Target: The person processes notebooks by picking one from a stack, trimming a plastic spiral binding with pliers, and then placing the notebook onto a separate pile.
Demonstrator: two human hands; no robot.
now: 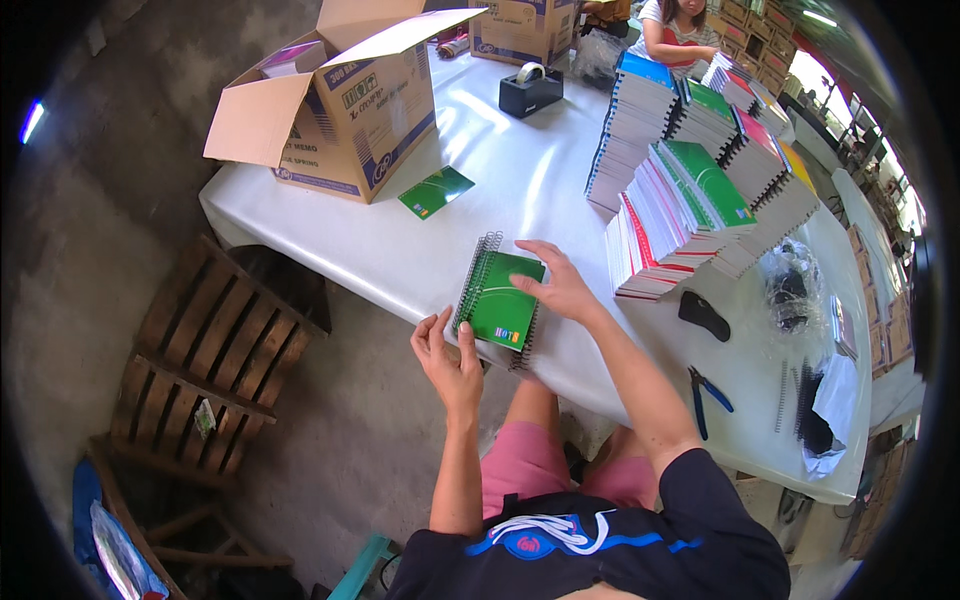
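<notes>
A small pile of green-covered spiral notebooks (503,302) lies near the front edge of the table, with black wire coils showing along its left and lower right sides. My right hand (560,288) reaches over it from the right, fingers spread, the thumb over the cover and the forefinger by the top corner. At the lower left corner is my left hand (450,368), its fingers apart and thumb up against or very close to the pile's edge. Neither hand is closed around anything. A loose green cover (437,192) lies flat farther back.
Tall notebook stacks (690,200) stand at the right. Pliers (706,400), a black pad-like object (704,315) and loose coils (790,395) lie nearer. An open carton (365,125) and a tape dispenser (531,90) are behind; a co-worker (678,35) is across the table.
</notes>
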